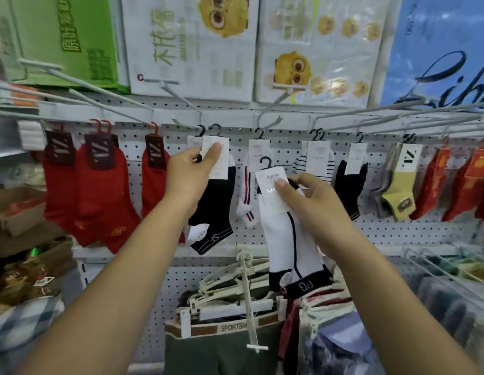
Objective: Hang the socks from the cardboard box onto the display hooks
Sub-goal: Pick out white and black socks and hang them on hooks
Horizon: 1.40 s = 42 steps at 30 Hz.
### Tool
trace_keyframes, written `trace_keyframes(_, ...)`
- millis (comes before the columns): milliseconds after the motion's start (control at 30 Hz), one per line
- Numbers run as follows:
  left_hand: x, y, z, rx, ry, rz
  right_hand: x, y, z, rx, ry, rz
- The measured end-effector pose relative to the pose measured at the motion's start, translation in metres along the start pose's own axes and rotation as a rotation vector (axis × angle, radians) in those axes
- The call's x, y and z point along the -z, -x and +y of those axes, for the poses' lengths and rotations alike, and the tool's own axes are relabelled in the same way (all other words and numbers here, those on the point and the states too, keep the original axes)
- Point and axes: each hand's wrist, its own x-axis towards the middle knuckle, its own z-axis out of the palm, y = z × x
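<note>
Head: black sock (218,212) in left hand (190,175); white sock (282,239), right hand (315,205)

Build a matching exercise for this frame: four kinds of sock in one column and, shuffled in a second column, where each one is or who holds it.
Column one
1. black sock
2. white sock
3. red socks
4. yellow sock

Column two
A. hangs to the right of both hands, untouched
B. card pinched by the right hand, hanger on no hook
C. card pinched by the left hand, up at the display hooks
D. hang to the left of both hands, untouched

Pairs: 1-C, 2-B, 3-D, 4-A
</note>
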Motion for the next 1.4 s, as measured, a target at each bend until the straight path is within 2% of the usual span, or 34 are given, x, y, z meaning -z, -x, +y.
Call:
trace_keyframes(300, 0.025, -0.035, -0.013, 0.025, -0.032, 0.046, -0.003, -0.005, 0.006, -0.023, -0.036, 0.006)
trace_keyframes(600, 0.024, -0.043, -0.038, 0.277, -0.004, -0.010, -0.001, -0.003, 0.020, -0.089, -0.094, 0.018)
trace_keyframes(767, 0.017, -0.055, -0.042, 0.324, -0.043, 0.080, 0.000, -0.003, 0.023, -0.105, -0.110, 0.023)
trace_keyframes(867, 0.008, -0.050, -0.053, 0.317, -0.122, 0.219, 0.004, -0.003, 0.027, -0.100, -0.109, 0.043)
trace_keyframes(1000, -0.018, -0.018, -0.072, 0.455, -0.408, 0.426, 0.016, -0.005, 0.036, -0.085, -0.128, 0.071)
trace_keyframes(1033, -0.025, -0.008, -0.074, 0.442, -0.442, 0.485, 0.019, -0.006, 0.039, -0.083, -0.126, 0.078)
trace_keyframes(1100, -0.041, 0.010, -0.077, 0.292, -0.397, 0.529, 0.026, -0.008, 0.045, -0.088, -0.116, 0.089)
trace_keyframes(1233, -0.076, 0.033, -0.070, 0.052, -0.260, 0.305, 0.045, -0.011, 0.057, -0.085, -0.096, 0.106)
trace_keyframes(1400, -0.108, 0.038, -0.045, -0.020, -0.188, 0.220, 0.066, -0.016, 0.064, -0.081, -0.117, 0.079)
